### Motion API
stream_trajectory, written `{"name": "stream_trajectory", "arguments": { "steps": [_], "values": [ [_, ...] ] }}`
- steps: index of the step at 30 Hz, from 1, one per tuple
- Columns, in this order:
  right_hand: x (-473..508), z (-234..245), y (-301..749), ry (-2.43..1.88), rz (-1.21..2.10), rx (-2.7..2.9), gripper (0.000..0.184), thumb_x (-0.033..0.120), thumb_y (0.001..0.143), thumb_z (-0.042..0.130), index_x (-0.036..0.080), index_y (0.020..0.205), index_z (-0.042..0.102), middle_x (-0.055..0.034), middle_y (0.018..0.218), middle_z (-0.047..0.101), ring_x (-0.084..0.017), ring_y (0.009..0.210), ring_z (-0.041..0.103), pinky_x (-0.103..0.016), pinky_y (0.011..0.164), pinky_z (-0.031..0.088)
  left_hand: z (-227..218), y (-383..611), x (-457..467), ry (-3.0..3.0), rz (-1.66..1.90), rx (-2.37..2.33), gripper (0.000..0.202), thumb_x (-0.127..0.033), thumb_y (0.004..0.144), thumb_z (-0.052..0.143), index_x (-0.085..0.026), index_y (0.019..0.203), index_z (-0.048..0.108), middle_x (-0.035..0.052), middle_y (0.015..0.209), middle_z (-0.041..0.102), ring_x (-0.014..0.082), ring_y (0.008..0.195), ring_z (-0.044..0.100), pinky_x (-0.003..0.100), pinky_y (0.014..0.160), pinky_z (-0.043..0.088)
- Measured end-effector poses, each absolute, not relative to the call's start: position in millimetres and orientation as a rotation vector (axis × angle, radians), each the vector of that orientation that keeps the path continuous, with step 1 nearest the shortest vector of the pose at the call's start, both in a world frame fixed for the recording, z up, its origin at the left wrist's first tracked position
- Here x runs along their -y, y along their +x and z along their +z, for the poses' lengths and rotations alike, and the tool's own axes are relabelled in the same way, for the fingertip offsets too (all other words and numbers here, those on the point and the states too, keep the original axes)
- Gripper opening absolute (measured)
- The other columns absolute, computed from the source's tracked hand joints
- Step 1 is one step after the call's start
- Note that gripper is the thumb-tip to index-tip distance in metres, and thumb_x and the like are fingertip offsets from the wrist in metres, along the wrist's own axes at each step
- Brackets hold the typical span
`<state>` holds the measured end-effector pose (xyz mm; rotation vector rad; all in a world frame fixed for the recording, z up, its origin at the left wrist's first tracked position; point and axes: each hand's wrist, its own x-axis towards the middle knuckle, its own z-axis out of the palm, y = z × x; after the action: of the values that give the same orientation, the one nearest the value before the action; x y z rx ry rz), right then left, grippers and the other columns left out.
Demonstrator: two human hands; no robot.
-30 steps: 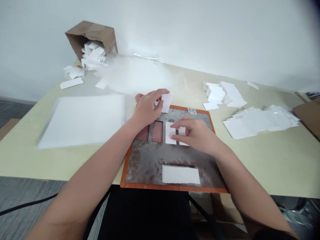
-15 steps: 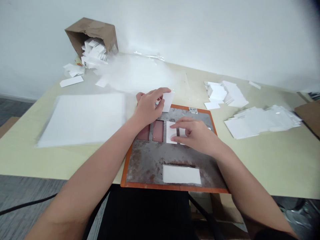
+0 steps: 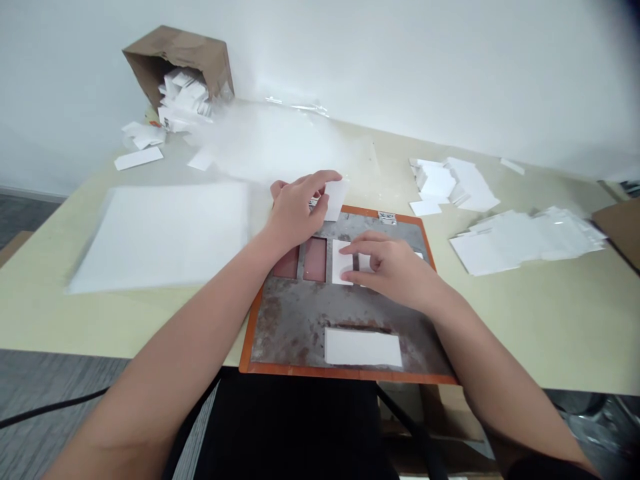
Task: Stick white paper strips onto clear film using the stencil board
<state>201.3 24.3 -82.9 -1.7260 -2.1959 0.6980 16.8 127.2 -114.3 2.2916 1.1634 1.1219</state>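
My left hand [image 3: 299, 207] is above the far edge of a grey plate with an orange border [image 3: 295, 320], pinching an upright white card [image 3: 337, 200] between thumb and fingers. In one of the plate's rectangular slots lies another white card [image 3: 342, 270]. My right hand [image 3: 390, 267] has its thumb and a fingertip on this card, apart from each other near its upper and lower parts. Further white cards in the slots to the right are partly hidden under that hand. Two slots at the left show a reddish bottom [image 3: 315, 260]. A white strip [image 3: 363, 348] rests on the plate's near part.
A tipped brown paper bag [image 3: 227, 67] with white pieces stands at the back left. A white sheet stack [image 3: 165, 237] lies left of the plate. Piles of white cards [image 3: 437, 179] and bagged-looking cards [image 3: 520, 241] lie right. The table's near edge runs below the plate.
The camera view has shifted slightly. Both hands keep nearly the same pose, with the left still on its card and the right still at the card in the slot.
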Motion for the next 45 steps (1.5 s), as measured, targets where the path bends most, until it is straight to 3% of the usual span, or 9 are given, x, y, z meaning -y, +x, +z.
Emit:
{"name": "stream_trajectory", "arguments": {
  "steps": [32,37,40,45],
  "values": [
    [-22.6,-76.4,198.0,-1.759,0.52,2.394,0.031,0.04,0.088,0.062,0.025,0.114,0.071,-0.006,0.119,0.067,-0.018,0.074,0.065,-0.034,0.065,0.047,-114.6,15.4,-128.2,2.33,1.09,-1.178,0.038,-0.014,0.09,0.045,-0.027,0.121,0.062,-0.0006,0.095,0.071,0.0159,0.082,0.066,0.042,0.093,0.031],
    [-31.2,-67.2,203.7,-1.662,0.608,2.337,0.026,0.043,0.087,0.063,0.026,0.103,0.074,-0.0039,0.11,0.07,-0.015,0.065,0.06,-0.033,0.061,0.048,-113.6,12.4,-127.0,2.368,1.074,-1.163,0.037,-0.014,0.089,0.045,-0.028,0.12,0.06,-0.0014,0.102,0.073,0.017,0.086,0.067,0.04,0.09,0.027],
    [-39.9,-62.0,206.0,-1.588,0.378,2.162,0.029,0.043,0.086,0.064,0.025,0.108,0.072,-0.0045,0.107,0.071,-0.013,0.057,0.054,-0.033,0.062,0.05,-113.7,10.4,-126.7,2.418,1.07,-1.115,0.037,-0.014,0.089,0.044,-0.028,0.119,0.059,-0.0016,0.107,0.073,0.0172,0.089,0.068,0.039,0.09,0.026],
    [-53.3,-62.8,197.9,-1.648,-0.142,2.129,0.04,0.038,0.094,0.052,0.025,0.13,0.064,-0.0085,0.124,0.066,-0.016,0.065,0.058,-0.033,0.057,0.045,-112.3,7.1,-125.5,2.457,1.091,-1.051,0.037,-0.013,0.084,0.046,-0.027,0.116,0.06,-0.0028,0.107,0.074,0.0175,0.089,0.069,0.039,0.088,0.027]
  ]
}}
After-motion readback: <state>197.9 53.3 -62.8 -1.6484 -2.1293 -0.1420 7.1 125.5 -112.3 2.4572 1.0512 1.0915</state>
